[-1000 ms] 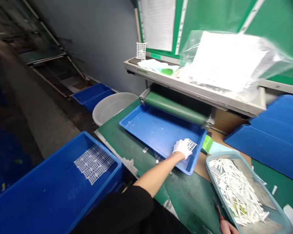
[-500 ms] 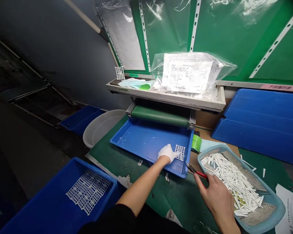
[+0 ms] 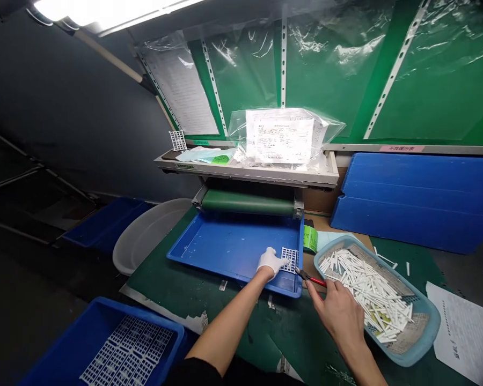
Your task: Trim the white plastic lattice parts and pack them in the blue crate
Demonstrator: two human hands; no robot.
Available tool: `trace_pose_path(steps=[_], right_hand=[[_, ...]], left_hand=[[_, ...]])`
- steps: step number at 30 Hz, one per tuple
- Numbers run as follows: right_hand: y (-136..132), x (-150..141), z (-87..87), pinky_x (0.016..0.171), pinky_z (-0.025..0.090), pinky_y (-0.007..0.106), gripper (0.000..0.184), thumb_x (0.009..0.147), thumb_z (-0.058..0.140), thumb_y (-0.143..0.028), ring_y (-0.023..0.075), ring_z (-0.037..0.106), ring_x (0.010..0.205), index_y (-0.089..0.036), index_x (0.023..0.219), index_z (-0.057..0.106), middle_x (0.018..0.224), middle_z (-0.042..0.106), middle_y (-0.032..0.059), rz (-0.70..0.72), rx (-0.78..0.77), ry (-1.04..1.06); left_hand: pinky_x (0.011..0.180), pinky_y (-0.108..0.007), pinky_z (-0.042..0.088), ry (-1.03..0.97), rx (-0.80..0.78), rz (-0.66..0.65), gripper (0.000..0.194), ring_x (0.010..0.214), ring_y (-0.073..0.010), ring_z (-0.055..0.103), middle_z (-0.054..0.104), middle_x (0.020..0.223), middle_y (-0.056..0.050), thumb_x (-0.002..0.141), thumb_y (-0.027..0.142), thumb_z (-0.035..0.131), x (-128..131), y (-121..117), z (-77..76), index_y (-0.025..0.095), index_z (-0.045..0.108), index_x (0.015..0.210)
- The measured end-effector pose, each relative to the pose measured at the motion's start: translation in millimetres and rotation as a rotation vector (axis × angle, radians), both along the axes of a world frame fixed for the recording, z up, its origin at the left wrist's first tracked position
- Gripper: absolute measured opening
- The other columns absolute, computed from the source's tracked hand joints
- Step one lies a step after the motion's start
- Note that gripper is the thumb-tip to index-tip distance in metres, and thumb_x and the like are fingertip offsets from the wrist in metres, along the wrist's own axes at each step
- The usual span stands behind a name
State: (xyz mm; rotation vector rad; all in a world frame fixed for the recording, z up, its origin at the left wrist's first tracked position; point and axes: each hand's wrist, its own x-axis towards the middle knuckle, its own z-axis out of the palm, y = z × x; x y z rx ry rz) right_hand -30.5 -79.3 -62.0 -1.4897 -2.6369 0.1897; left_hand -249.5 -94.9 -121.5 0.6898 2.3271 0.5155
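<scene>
The gloved left hand [image 3: 270, 262] has its fingers closed on a white plastic lattice [image 3: 290, 259] at the near corner of the blue tray [image 3: 225, 273], and the bare right hand [image 3: 340, 316] grips red-handled side cutters [image 3: 310, 278]! Already, more lattices [image 3: 126, 351] lie in the blue bin [image 3: 104, 316], with white plastic strips [image 3: 366, 292] heaped in the teal basket [image 3: 422, 321].
</scene>
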Motion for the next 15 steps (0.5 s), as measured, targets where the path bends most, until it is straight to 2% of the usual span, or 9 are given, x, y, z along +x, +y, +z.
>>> trace_pose_path(steps=[2, 4, 6, 10, 12, 15], right_hand=[[-3.3, -1.4, -1.7, 0.065, 0.043, 0.034, 0.052, 0.096, 0.039, -0.061, 0.0282, 0.062, 0.090, -0.015, 0.094, 0.062, 0.092, 0.063, 0.0124, -0.021, -0.004, 0.003], [-4.9, 2.9, -2.3, 0.064, 0.043, 0.034, 0.054, 0.096, 0.036, -0.062, 0.0282, 0.063, 0.089, -0.015, 0.096, 0.063, 0.092, 0.064, 0.0128, -0.032, -0.006, 0.014], [-5.8, 11.7, -2.8, 0.063, 0.044, 0.034, 0.057, 0.097, 0.033, -0.064, 0.0281, 0.063, 0.089, -0.015, 0.100, 0.063, 0.093, 0.064, 0.0134, -0.037, -0.009, 0.029], [-12.4, 26.3, -2.3, 0.067, 0.046, 0.035, 0.057, 0.096, 0.036, -0.064, 0.0277, 0.062, 0.091, -0.015, 0.111, 0.061, 0.097, 0.064, 0.0133, -0.016, 0.061, 0.148], [-18.9, 26.9, 1.2, 0.072, 0.047, 0.036, 0.055, 0.095, 0.042, -0.062, 0.0276, 0.061, 0.092, -0.014, 0.113, 0.059, 0.099, 0.064, 0.0135, 0.015, 0.141, 0.234], [-27.7, 23.6, 11.4, 0.080, 0.047, 0.038, 0.053, 0.094, 0.049, -0.059, 0.0281, 0.059, 0.096, -0.012, 0.118, 0.057, 0.104, 0.064, 0.0144, 0.066, 0.218, 0.303]], left_hand=[[0.091, -0.029, 0.049, -0.011, 0.016, 0.018, 0.057, 0.112, -0.0268, 0.064, 0.068, 0.120, -0.013, 0.067, 0.037, 0.082, 9.0, 7.3, -0.1, 0.017, 0.062, 0.117], [0.089, -0.030, 0.050, -0.060, 0.050, 0.021, 0.043, 0.109, -0.0276, 0.066, 0.072, 0.114, -0.013, 0.068, 0.029, 0.080, 17.7, 12.5, 2.9, 0.017, 0.067, 0.107], [0.088, -0.029, 0.051, -0.118, 0.137, 0.022, 0.026, 0.107, -0.0245, 0.067, 0.074, 0.110, -0.010, 0.075, 0.024, 0.072, 24.3, 9.8, 10.3, 0.019, 0.069, 0.100], [0.079, -0.028, 0.055, -0.238, 0.352, 0.018, 0.028, 0.097, -0.0193, 0.069, 0.072, 0.115, -0.008, 0.090, 0.028, 0.054, 36.7, -21.8, 35.3, 0.019, 0.064, 0.115], [0.067, -0.029, 0.055, -0.308, 0.412, 0.003, 0.032, 0.080, -0.0189, 0.069, 0.073, 0.106, -0.009, 0.093, 0.037, 0.049, 46.0, -42.7, 50.3, 0.018, 0.062, 0.116], [0.052, -0.027, 0.048, -0.496, 0.579, 0.053, 0.035, 0.058, -0.0152, 0.060, 0.072, 0.091, -0.007, 0.090, 0.046, 0.053, 61.0, -68.0, 73.5, 0.018, 0.063, 0.109]])
